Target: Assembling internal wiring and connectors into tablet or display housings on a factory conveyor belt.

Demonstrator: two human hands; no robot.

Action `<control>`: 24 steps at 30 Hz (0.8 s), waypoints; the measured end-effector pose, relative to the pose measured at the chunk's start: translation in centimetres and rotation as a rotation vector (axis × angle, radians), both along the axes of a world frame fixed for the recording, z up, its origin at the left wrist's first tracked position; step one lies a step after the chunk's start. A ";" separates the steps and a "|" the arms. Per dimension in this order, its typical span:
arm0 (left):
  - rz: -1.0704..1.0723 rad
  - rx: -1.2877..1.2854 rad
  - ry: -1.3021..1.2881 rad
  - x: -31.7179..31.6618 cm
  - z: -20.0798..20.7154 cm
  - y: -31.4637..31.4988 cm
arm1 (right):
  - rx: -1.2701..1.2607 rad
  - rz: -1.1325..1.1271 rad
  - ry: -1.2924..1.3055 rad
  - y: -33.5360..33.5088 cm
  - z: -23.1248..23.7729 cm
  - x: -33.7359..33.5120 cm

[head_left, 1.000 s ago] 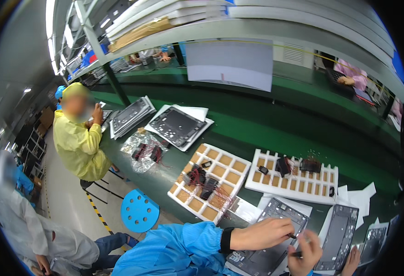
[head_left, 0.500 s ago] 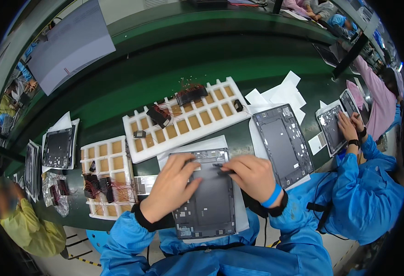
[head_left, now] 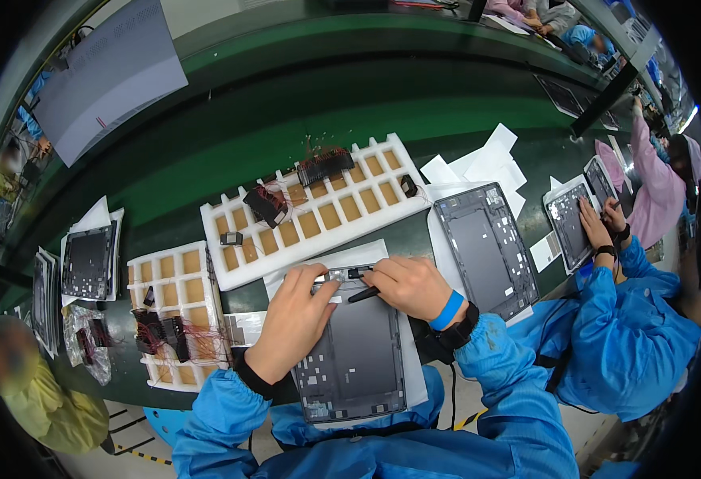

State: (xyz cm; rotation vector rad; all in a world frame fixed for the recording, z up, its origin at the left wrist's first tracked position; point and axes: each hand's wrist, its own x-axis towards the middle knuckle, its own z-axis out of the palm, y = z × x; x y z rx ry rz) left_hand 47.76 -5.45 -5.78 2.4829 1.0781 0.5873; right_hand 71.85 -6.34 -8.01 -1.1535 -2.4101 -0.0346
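A dark grey tablet back cover lies on white sheets in front of me, with small pale pads and parts along its edges. My left hand rests over its upper left, thumb and fingers curled together beside a silvery strip; what they pinch, if anything, is hidden. My right hand, with a blue band and a black watch at the wrist, is closed at the upper right. A black stick-shaped tool juts from under its fingers. Its fingertips touch a small black part at the cover's top edge.
A long white foam tray and a smaller foam tray hold black parts with red wires. Another back cover lies to the right, stacked covers to the left. A co-worker's hands work at the far right.
My right hand has moved slightly left, bringing the small black part down to the cover's top edge. My left hand has shifted a little left. The view has tilted slightly.
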 end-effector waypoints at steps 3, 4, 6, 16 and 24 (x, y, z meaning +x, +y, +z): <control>-0.006 0.008 -0.021 -0.3 -0.3 0.1 | 0.053 0.019 -0.067 0.0 0.4 -0.2; -0.013 0.006 -0.028 -0.3 -0.6 0.1 | 0.104 0.039 -0.107 0.0 0.4 -0.1; -0.010 0.011 -0.027 -0.1 -0.6 0.1 | 0.103 0.038 -0.110 -0.1 0.4 -0.2; -0.032 0.026 0.013 -0.3 -0.4 0.1 | -0.094 -0.124 -0.142 -1.9 1.1 -1.4; -0.031 0.104 0.195 0.9 0.0 -0.8 | -0.114 -0.219 0.023 -3.0 2.1 -1.0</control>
